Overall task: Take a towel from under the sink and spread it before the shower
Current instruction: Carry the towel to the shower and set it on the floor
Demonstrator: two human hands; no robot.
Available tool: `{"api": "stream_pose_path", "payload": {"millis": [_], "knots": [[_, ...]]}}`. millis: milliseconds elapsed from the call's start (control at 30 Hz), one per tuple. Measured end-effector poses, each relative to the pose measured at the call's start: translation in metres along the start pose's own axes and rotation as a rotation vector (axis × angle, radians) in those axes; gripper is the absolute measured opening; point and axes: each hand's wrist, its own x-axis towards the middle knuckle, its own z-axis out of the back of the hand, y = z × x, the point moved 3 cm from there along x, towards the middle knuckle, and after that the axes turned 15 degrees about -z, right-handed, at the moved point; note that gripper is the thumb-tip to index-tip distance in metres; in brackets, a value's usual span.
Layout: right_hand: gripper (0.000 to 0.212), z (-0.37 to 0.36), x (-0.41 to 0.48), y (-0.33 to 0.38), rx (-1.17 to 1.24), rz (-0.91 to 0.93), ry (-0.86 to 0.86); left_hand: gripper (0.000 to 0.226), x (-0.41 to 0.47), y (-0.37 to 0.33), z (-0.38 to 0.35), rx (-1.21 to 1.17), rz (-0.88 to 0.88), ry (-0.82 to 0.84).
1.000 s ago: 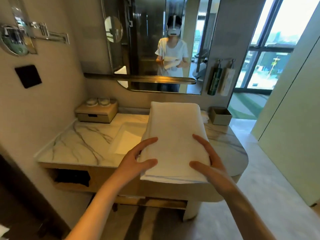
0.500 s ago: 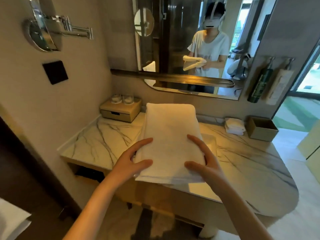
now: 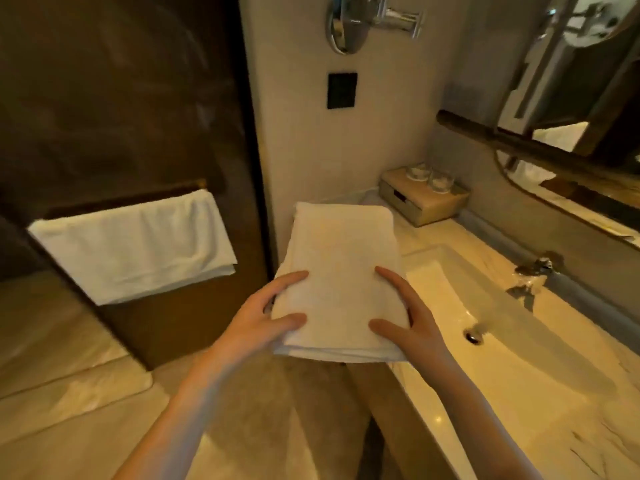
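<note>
A folded white towel [image 3: 341, 271] is held flat in front of me, level with the counter's left end. My left hand [image 3: 266, 322] grips its near left edge, thumb on top and fingers underneath. My right hand [image 3: 412, 323] grips the near right edge the same way. The sink basin [image 3: 491, 327] lies in the marble counter to the right. The dark glass shower door [image 3: 121, 98] stands to the left.
Another white towel [image 3: 135, 244] hangs on the shower door's bar. A wooden box [image 3: 422, 199] with two glasses sits at the counter's back corner. A tap [image 3: 535, 268] and a mirror [image 3: 575, 98] are on the right. A pale step [image 3: 69, 386] lies below the shower door.
My view has swung left, from the mirror and counter toward the shower door. Both hands keep the same hold on the folded towel, which has travelled left with me.
</note>
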Motion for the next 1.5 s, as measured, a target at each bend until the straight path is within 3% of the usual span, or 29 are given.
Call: {"api": "stream_pose_path", "payload": {"millis": [300,633,833,1200,1500], "knots": [[0.071,-0.097,-0.039,0.003,-0.028,0.059,0.381,0.054,-0.157,-0.043,0.038,0.071,0.080,-0.373],[0.072,-0.162,-0.177,-0.003,-0.006,0.003,0.557,0.055,-0.331,-0.088,0.024,0.136,0.082,-0.486],[0.073,-0.187,-0.320,-0.042,-0.021,-0.080,0.521,0.057,-0.468,-0.107,-0.009,0.098,0.160,-0.470],[0.074,-0.157,-0.472,-0.065,-0.020,-0.104,0.506,0.058,-0.594,-0.154,-0.091,0.187,0.178,-0.434],[0.076,-0.099,-0.556,-0.091,-0.063,-0.076,0.640,0.061,-0.672,-0.172,-0.197,0.321,0.241,-0.511]]}}
